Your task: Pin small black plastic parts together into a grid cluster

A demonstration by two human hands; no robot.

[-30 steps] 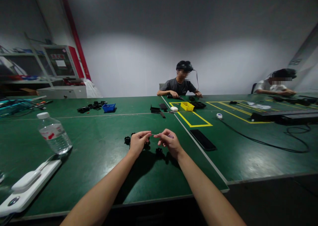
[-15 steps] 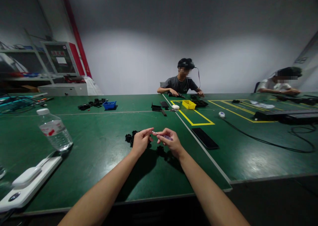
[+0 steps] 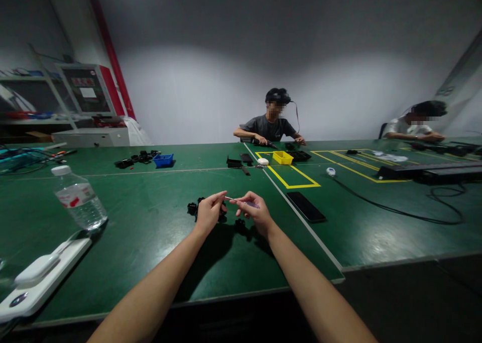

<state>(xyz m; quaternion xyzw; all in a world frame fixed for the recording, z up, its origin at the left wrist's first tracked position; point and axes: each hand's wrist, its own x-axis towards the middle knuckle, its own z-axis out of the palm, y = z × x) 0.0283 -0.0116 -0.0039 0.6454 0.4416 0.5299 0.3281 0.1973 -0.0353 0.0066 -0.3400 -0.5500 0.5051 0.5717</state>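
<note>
My right hand (image 3: 256, 213) is closed round a small screwdriver (image 3: 251, 204) with a clear purplish handle. Its thin metal shaft points left, reaching the fingertips of my left hand (image 3: 210, 211). The left fingers are pressed together at the shaft's tip; whatever they hold is too small or hidden to name. Small black parts (image 3: 193, 208) lie on the table beside and partly behind my left hand. Another black part (image 3: 240, 226) sits below the gap between my hands.
A water bottle (image 3: 80, 198) and a white power bank (image 3: 45, 277) stand at left. A black phone (image 3: 306, 206) lies right of my hands. Farther back are a blue bin (image 3: 163, 161), a yellow bin (image 3: 282, 157) and black parts (image 3: 137, 159). Two people sit across the table.
The whole view has shifted slightly, so everything sits a little more to the left. My hands and the screwdriver keep nearly the same pose.
</note>
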